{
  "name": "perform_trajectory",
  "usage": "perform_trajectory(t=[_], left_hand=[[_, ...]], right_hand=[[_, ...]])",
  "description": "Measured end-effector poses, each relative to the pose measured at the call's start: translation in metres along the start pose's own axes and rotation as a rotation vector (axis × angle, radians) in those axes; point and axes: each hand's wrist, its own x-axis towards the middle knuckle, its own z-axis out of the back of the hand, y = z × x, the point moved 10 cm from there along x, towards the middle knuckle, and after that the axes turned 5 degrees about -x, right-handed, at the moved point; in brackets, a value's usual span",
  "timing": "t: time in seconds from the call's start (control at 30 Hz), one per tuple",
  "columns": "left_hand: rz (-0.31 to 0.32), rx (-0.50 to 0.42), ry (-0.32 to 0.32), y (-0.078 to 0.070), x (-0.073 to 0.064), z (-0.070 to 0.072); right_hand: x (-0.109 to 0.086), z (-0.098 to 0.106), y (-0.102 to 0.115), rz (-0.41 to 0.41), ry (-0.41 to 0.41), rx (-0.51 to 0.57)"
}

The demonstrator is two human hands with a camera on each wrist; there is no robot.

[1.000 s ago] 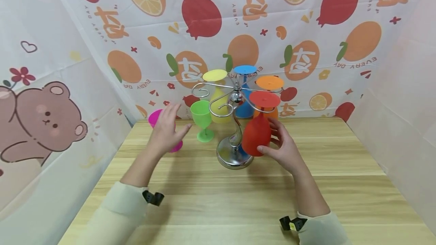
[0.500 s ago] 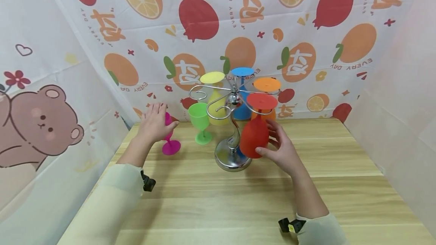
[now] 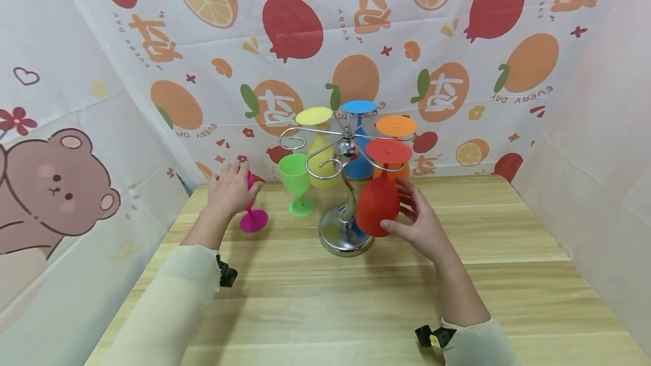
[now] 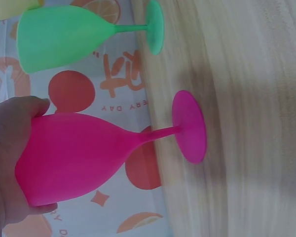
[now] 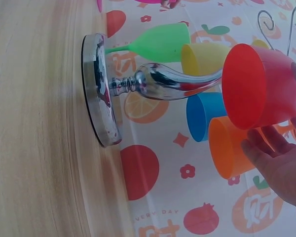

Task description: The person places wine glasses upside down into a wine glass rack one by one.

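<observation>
In the head view my left hand (image 3: pixel 230 192) grips a magenta goblet (image 3: pixel 254 221) from above. The left wrist view shows thumb and fingers on opposite sides of its bowl (image 4: pixel 79 155) near the rim; the goblet stands upright, foot down at the wooden table. My right hand (image 3: pixel 421 220) holds the bowl of a red goblet (image 3: pixel 377 203), thumb in front, fingers behind. That goblet hangs upside down, its foot on top of a wire arm of the chrome goblet rack (image 3: pixel 339 239). In the right wrist view its open rim (image 5: pixel 244 86) faces the table.
Yellow (image 3: pixel 314 116), blue (image 3: pixel 359 107) and orange (image 3: pixel 395 126) goblets also hang upside down from the rack. A green goblet (image 3: pixel 295 177) stands upright between the magenta one and the rack. Behind is a fruit-print cloth (image 3: pixel 292 27); the wooden table (image 3: pixel 305 309) stretches in front.
My left hand has moved left and down onto the magenta goblet's bowl and now grips it. The right hand stays on the red goblet. The view has shifted slightly.
</observation>
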Motion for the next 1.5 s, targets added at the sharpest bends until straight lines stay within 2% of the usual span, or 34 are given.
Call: perform_trajectory(t=[0.3,0.5,0.83,1.1,1.2,1.3,1.4,1.5], left_hand=[[0.023,-0.020,-0.031,-0.002,-0.003,0.003],[0.001,-0.001,-0.067,0.000,-0.004,0.005],[-0.023,0.030,-0.086,0.002,-0.008,0.010],[-0.002,0.024,-0.036,0.001,-0.019,0.017],[-0.025,-0.060,-0.011,-0.005,-0.022,0.022],[-0.057,-0.204,0.055,-0.013,-0.025,0.023],[-0.059,-0.382,0.178,-0.019,-0.030,0.014],[-0.005,-0.591,0.318,-0.022,-0.037,0.000]], right_hand=[[-0.001,0.001,0.001,0.001,0.002,0.000],[-0.001,0.001,0.002,0.003,0.003,0.011],[0.000,0.001,0.004,0.010,-0.003,0.003],[0.000,0.002,0.010,0.032,-0.023,0.004],[-0.001,0.005,0.014,0.066,-0.056,0.015],[-0.003,0.009,0.019,0.121,-0.107,0.045],[-0.006,0.014,0.025,0.175,-0.169,0.074],[-0.010,0.020,0.031,0.225,-0.235,0.087]])
